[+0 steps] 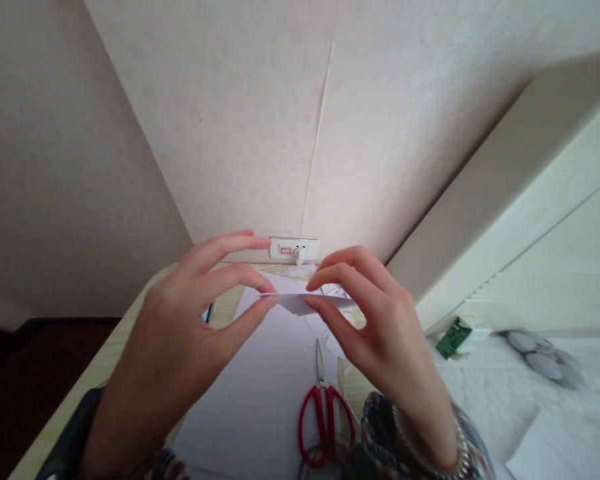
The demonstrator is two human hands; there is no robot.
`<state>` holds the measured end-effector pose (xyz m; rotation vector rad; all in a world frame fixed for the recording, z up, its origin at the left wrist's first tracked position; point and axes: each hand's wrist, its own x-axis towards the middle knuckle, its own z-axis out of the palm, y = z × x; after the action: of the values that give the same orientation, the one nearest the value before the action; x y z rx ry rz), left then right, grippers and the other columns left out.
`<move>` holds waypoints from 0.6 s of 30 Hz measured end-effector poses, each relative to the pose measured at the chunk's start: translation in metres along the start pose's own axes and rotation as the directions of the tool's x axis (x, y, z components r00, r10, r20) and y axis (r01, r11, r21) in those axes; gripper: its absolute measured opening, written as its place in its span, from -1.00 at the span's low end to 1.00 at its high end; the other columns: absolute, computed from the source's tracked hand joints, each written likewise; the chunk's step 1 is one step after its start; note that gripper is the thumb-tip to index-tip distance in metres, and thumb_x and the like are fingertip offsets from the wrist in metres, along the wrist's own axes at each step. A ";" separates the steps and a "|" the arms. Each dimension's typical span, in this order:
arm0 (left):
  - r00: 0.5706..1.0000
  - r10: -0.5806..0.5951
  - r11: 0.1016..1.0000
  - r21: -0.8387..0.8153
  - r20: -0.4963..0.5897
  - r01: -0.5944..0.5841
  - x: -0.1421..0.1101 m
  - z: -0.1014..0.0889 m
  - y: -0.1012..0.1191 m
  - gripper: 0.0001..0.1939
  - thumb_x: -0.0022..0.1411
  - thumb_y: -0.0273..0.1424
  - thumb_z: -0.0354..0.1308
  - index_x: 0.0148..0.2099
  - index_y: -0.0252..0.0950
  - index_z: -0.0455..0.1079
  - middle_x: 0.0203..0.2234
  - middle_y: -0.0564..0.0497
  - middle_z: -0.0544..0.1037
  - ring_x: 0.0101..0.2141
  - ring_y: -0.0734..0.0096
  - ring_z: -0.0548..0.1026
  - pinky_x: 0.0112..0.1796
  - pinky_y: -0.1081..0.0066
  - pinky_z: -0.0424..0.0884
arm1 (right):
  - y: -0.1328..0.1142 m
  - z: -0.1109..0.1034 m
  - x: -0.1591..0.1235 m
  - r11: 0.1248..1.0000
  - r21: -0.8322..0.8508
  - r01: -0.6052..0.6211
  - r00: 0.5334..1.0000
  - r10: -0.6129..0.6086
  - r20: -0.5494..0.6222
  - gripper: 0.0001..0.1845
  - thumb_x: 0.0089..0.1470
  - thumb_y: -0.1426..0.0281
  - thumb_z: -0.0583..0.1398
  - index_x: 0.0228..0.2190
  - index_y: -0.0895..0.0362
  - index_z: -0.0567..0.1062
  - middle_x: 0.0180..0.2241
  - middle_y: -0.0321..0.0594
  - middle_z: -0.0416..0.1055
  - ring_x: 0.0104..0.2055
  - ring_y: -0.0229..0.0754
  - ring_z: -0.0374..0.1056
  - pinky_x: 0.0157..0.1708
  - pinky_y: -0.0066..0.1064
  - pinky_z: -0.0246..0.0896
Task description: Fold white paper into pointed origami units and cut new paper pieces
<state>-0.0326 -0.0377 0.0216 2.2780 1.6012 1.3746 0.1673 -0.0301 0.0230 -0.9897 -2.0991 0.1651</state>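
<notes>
A folded piece of white paper [294,303] is held up edge-on above the table, between my two hands. My left hand [200,313] pinches its left corner between thumb and index finger, the other fingers raised. On the other side, the thumb and fingers of my right hand [365,300] pinch the paper near its right part. Below lies a large white sheet [245,400]. Red-handled scissors [325,413] rest on that sheet's right side, blades pointing away from me and close together. White paper scraps [334,345] lie right of the sheet, partly hidden by my right hand.
The light wooden table [125,353] meets the wall, where a socket [294,249] holds a white plug. On the right, a quilted white surface [510,387] carries a green-and-white box [455,339], a grey patterned item [545,357] and white paper [555,447].
</notes>
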 end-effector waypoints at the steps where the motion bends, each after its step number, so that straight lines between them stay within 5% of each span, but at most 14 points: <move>1: 1.000 0.005 1.000 -0.003 -0.003 -0.005 0.000 0.001 0.001 -0.81 0.20 -0.21 0.20 -0.45 -0.07 0.50 -0.03 0.03 0.64 0.04 0.12 0.54 0.07 0.17 0.43 | -0.002 0.002 0.000 1.000 0.016 0.009 1.000 -0.009 -0.005 -0.96 0.24 0.47 0.21 -0.30 0.15 0.49 -0.21 -0.20 0.43 -0.12 -0.16 0.38 -0.14 -0.33 0.24; 8: 0.998 0.049 0.999 -0.015 0.029 -0.048 -0.002 0.004 0.002 -0.83 0.24 -0.26 0.19 -0.42 -0.06 0.49 -0.02 0.10 0.61 0.06 0.28 0.52 0.11 0.38 0.37 | -0.003 0.007 0.001 0.995 0.099 0.020 1.000 -0.018 -0.013 -0.95 0.23 0.47 0.22 -0.32 0.13 0.48 -0.21 -0.22 0.43 -0.09 -0.18 0.38 -0.09 -0.33 0.25; 18: 0.992 0.069 0.998 -0.013 0.104 -0.068 -0.002 0.001 0.007 -0.86 0.30 -0.38 0.18 -0.34 -0.16 0.50 0.05 0.01 0.54 0.09 0.31 0.48 0.14 0.30 0.35 | -0.002 0.010 0.001 0.994 0.101 0.048 0.999 -0.046 -0.023 -0.95 0.21 0.49 0.24 -0.33 0.16 0.50 -0.24 -0.23 0.44 -0.14 -0.19 0.38 -0.13 -0.33 0.24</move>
<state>-0.0274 -0.0422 0.0229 2.3772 1.4962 1.2503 0.1585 -0.0288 0.0181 -0.8778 -2.0721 0.2347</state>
